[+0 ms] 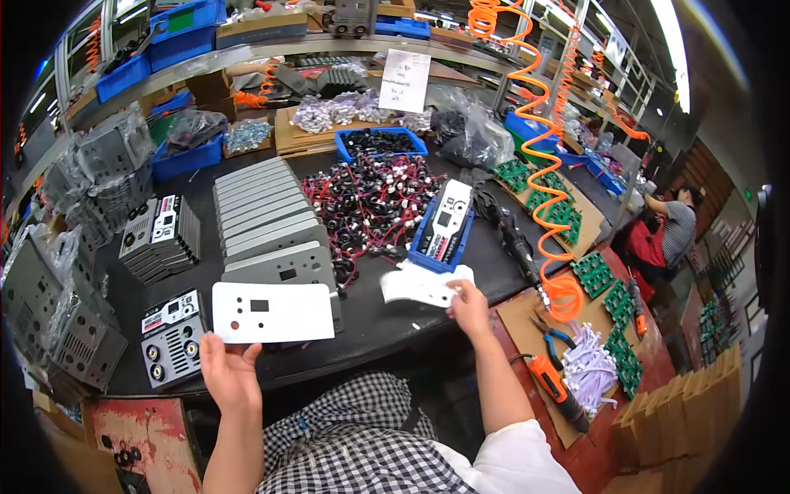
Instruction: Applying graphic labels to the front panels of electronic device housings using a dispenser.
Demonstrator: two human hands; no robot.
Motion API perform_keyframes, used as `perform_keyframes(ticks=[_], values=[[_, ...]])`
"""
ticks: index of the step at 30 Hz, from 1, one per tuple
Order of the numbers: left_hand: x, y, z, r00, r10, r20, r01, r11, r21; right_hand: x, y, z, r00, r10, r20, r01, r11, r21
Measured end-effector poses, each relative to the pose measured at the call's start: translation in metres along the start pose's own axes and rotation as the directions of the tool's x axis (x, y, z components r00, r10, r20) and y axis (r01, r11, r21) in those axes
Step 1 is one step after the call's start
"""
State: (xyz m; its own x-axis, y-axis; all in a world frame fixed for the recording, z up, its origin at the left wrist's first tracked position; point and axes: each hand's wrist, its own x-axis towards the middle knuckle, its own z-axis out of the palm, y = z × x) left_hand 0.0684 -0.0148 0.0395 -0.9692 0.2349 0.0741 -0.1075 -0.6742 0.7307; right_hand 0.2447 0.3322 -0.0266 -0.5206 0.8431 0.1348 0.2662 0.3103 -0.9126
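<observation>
My left hand [230, 375] pinches the lower left corner of a white rectangular panel sheet [288, 309] with a square cutout and several round holes. In front of me on the right, my right hand [471, 313] grips the edge of a curled, thin white sheet [411, 288], blurred along its left side. Just beyond that sheet stands a blue bin [426, 255] with printed white-and-black face labels [448, 216] in it. Behind the white panel sheet, a row of grey metal panels [276, 198] leans in a stack. A finished-looking grey panel [173, 339] with brass-coloured rings lies left of my left hand.
Wired black parts [374, 198] are heaped mid-table before a blue tray [380, 144]. Wrapped grey panels [82, 329] crowd the left. A coiled orange hose [539, 189] hangs at right, above green circuit boards [543, 198]. An orange electric screwdriver [553, 383] lies near pliers [550, 337].
</observation>
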Motion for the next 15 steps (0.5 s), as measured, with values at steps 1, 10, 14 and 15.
perform_keyframes(ticks=[1,10,14,15], values=[[-0.004,0.002,0.006,1.000,0.011,-0.001,-0.011,1.000,0.006,0.002,0.011,-0.011,0.996,0.079,0.034,-0.077,0.995,-0.066],[-0.026,0.004,0.023,0.921,0.248,0.301,-0.294,0.948,0.119,0.042,0.030,-0.028,0.975,0.219,-0.044,-0.221,0.973,-0.061],[-0.037,0.011,0.024,0.817,0.408,0.408,-0.517,0.830,0.206,0.033,0.022,-0.020,0.963,-0.166,-0.213,0.019,0.828,-0.560],[-0.039,0.011,0.021,0.782,0.447,0.434,-0.576,0.784,0.231,0.026,0.020,-0.016,0.889,-0.395,-0.232,0.107,0.671,-0.733]])
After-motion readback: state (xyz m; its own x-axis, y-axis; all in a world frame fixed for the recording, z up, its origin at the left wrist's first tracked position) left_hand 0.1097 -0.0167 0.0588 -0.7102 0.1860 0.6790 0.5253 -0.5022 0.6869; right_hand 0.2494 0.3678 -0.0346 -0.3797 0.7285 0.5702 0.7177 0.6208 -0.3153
